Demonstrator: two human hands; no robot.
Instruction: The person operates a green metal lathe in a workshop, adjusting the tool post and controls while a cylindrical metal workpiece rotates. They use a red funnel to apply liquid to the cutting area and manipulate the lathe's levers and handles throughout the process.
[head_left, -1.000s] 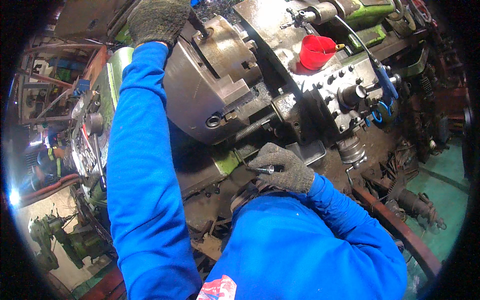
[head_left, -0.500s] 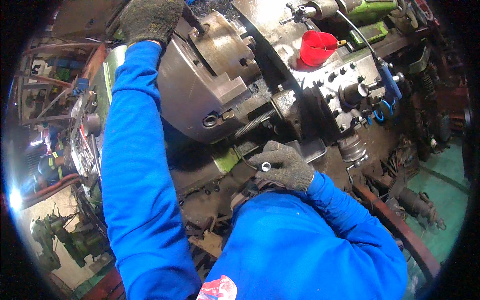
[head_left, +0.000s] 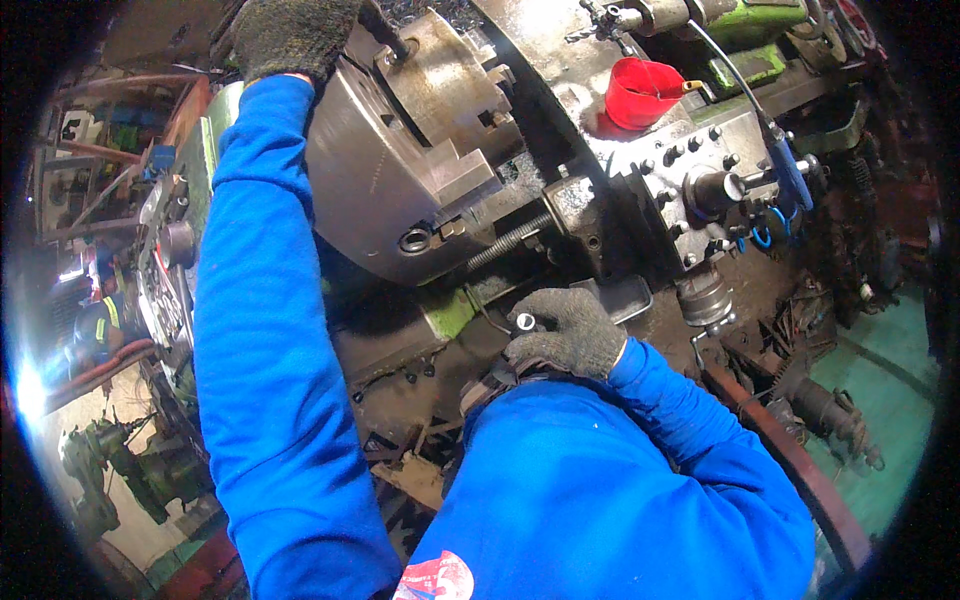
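My left hand point(head_left: 293, 38), in a dark knit glove, reaches to the far side of a large lathe chuck point(head_left: 355, 175). Its fingers are hidden behind the back of the glove, and a dark bar point(head_left: 384, 28) stands right beside it. Clamped in the chuck is a thick round metal workpiece point(head_left: 440, 85). Near my body, my gloved right hand point(head_left: 575, 330) curls around a small tool with a pale, hollow round end point(head_left: 525, 321); the rest of that tool is covered by the fingers. A socket hole point(head_left: 414, 240) shows on the chuck's near rim.
A red cup point(head_left: 643, 93) with a brush handle sits on the carriage, behind the tool post point(head_left: 714, 187). A threaded rod point(head_left: 508, 243) runs beside the chuck. Scrap metal point(head_left: 410, 470) lies below the bed. At far left, a person point(head_left: 100, 325) is near a bright light.
The view has shifted slightly. My right hand has tilted a little, bringing the tool's round end up and left. My left hand stays at the far side of the chuck.
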